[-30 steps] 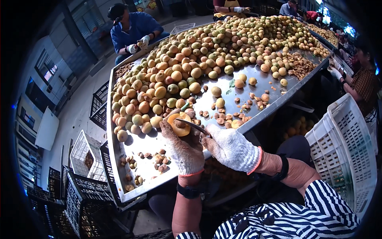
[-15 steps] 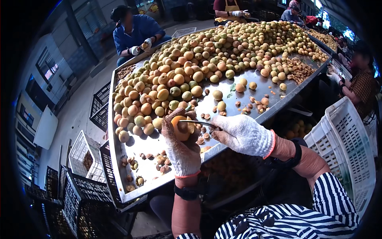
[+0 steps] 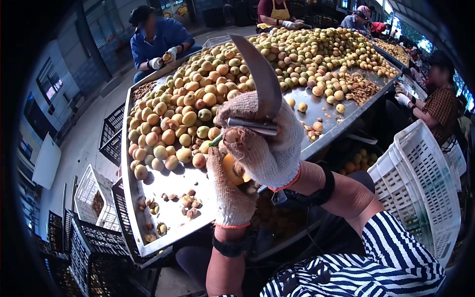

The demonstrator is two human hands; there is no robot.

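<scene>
Right hand (image 3: 264, 143), in a knit work glove with an orange cuff, is raised close to the head camera and clenched around the handle of a curved knife (image 3: 260, 79); the blade points up and arcs left over the fruit pile. Left hand (image 3: 228, 190), gloved the same way, sits just below and partly behind the right, its fingers wrapped around an orange-yellow fruit (image 3: 232, 169) that shows between the two gloves. Both hands hover above the near edge of the metal surface (image 3: 173, 190), a long rimmed tray. Heap of yellow and reddish fruit (image 3: 208, 94) covers the far and left part of it. Small brown pits (image 3: 185, 200) lie scattered on the bare metal near the left hand, and a larger patch of pits (image 3: 363, 86) lies at the far right. White plastic crate (image 3: 423, 183) stands to the right, beside a striped sleeve (image 3: 386, 247). Dark crates (image 3: 91, 237) are stacked on the floor at lower left. Person in blue (image 3: 158, 39) at the far end holds a fruit; other workers stand along the far and right sides.
</scene>
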